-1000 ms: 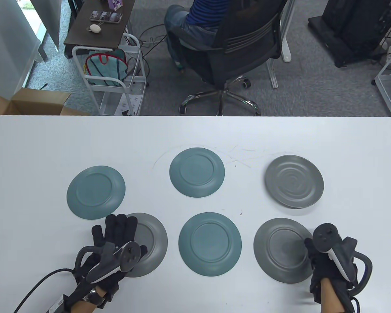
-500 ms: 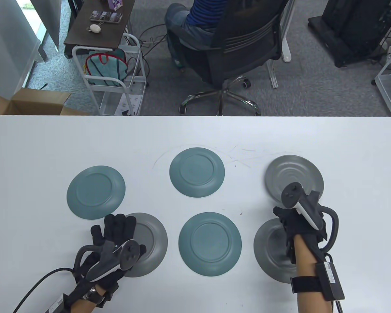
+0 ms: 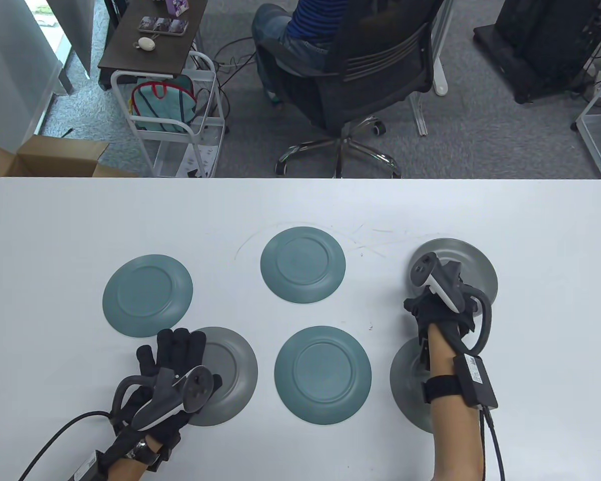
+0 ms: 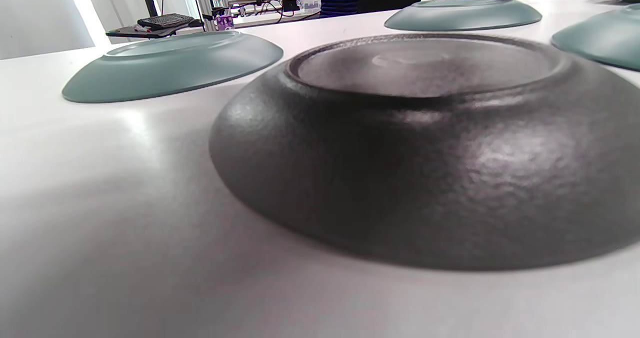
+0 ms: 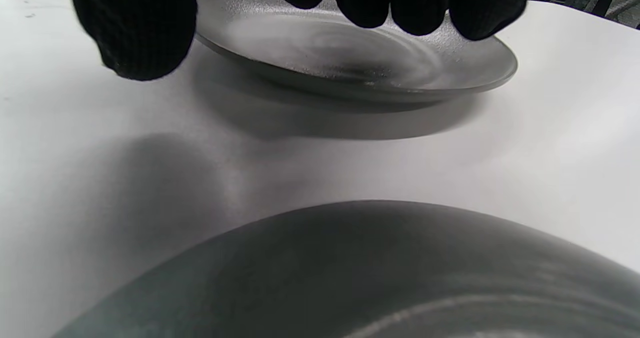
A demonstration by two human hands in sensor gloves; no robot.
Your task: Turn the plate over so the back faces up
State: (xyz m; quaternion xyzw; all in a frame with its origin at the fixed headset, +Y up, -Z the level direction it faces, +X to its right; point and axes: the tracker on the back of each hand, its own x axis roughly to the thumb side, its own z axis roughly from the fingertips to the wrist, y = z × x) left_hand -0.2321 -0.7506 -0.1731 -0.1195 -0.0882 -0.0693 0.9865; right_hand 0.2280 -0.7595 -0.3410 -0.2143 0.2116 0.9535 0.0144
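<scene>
A grey plate (image 3: 473,268) lies face up at the far right, its ringed inside showing; it also shows in the right wrist view (image 5: 360,58). My right hand (image 3: 430,303) hovers over its near left rim. In the right wrist view the hand (image 5: 240,28) is open and holds nothing, thumb left of the rim and fingers above it. My left hand (image 3: 178,348) lies flat, fingers spread, on the left rim of the near-left grey plate (image 3: 230,376), which is back up (image 4: 425,128).
Another grey plate (image 3: 405,381) lies back up at the near right, under my right forearm (image 5: 350,268). Three teal plates lie back up: far left (image 3: 147,294), far middle (image 3: 303,264), near middle (image 3: 323,375). The white table (image 3: 55,230) extends around them.
My right hand has left the near-right grey plate and moved away from me to the far-right face-up plate. My left hand has barely moved.
</scene>
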